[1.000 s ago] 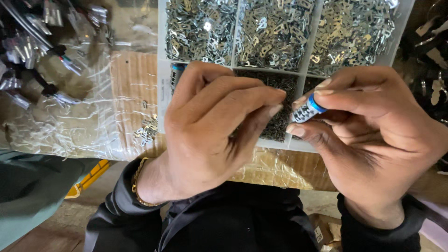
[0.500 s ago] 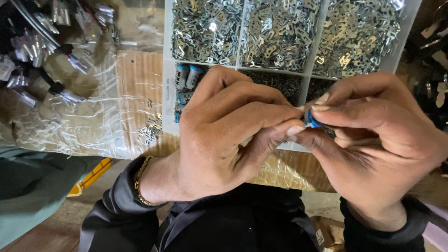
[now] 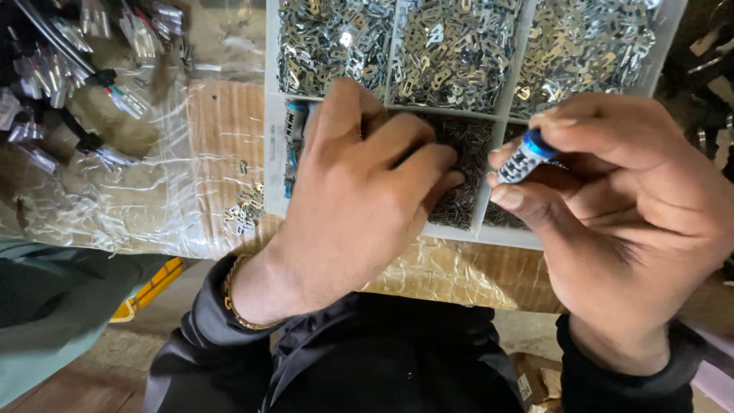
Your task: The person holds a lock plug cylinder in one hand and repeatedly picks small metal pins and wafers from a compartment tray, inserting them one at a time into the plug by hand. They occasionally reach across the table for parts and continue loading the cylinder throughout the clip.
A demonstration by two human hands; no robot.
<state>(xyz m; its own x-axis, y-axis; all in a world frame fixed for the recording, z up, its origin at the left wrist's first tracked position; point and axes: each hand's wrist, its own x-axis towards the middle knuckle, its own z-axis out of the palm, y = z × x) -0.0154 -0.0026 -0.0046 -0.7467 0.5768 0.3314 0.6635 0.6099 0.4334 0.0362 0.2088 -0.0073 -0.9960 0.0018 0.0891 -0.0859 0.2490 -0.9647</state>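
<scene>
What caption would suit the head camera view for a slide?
Right hand pinches a small blue-capped cylinder while left hand reaches into a white compartment tray of small metal parts.

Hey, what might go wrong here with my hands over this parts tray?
The small blue-capped cylinder sits only between right hand fingertips, so it might slip into the dark small parts. The left hand covers its compartment, hiding what it picks. The divided tray is heaped, so pieces may spill like the loose ones on the plastic.
</scene>
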